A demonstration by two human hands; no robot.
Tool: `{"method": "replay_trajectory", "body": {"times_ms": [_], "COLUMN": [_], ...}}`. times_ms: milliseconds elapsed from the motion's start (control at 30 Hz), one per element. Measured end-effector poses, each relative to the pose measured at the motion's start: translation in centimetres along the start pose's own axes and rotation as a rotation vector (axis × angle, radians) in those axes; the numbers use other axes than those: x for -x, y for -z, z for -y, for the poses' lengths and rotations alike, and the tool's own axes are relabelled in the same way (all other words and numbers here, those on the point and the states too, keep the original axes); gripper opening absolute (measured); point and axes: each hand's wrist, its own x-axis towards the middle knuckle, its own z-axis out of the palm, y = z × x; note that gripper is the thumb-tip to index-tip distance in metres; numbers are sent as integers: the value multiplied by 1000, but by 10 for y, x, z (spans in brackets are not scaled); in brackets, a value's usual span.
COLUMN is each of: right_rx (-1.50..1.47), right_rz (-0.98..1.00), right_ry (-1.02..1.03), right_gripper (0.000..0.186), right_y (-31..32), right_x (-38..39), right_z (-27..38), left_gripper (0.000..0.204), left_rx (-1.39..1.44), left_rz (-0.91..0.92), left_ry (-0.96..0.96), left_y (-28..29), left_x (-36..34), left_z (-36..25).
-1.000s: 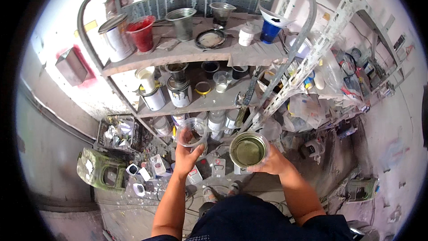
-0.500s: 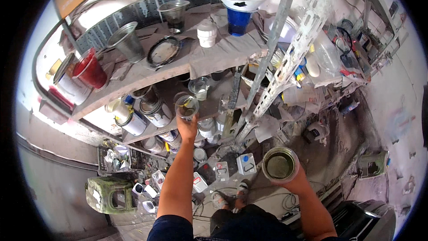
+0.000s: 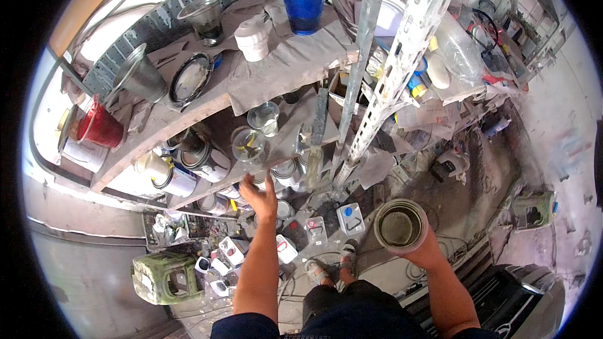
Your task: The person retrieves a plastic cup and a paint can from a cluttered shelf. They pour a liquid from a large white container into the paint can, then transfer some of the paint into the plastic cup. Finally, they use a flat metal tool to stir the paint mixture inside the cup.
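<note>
Head view: the left hand, fingers spread apart, is just below a clear cup standing on the middle shelf; the right hand has its fingers wrapped round a tub of murky olive liquid.

The left forearm rises from between 6 and 7 o'clock, nearly straight, pointing at 12. Its wrist bends slightly, so the left hand, between 7 and 8 o'clock of centre, leans toward 11. There the thumb points at 12, parted from the fingers, with a clear gap between them. The right forearm enters near 5 o'clock and slants toward 11. The right hand, at about 4 o'clock, is curved in a grip, its fingers mostly hidden. Both hands stand well apart.
</note>
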Motion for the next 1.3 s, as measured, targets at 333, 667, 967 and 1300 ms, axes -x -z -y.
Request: {"method": "replay_trajectory", "body": {"times_ms": [333, 667, 967, 1300], "right_rx": [145, 40, 87, 162], "right_rz": [-31, -20, 20, -116], "right_ry": [6, 26, 101, 3], "right_gripper": [87, 90, 85, 88], "right_y": [13, 30, 31, 43], "right_x": [-8, 1, -6, 0], "right_z": [-25, -42, -27, -42], "left_gripper": [32, 8, 26, 34], "left_rx": [397, 282, -1040, -695], "left_rz": [348, 289, 828, 489], "left_ry": [824, 1143, 112, 9], "left_y": [-89, -140, -101, -157], "left_x": [20, 1, -45, -19], "left_z": [106, 149, 181, 209]}}
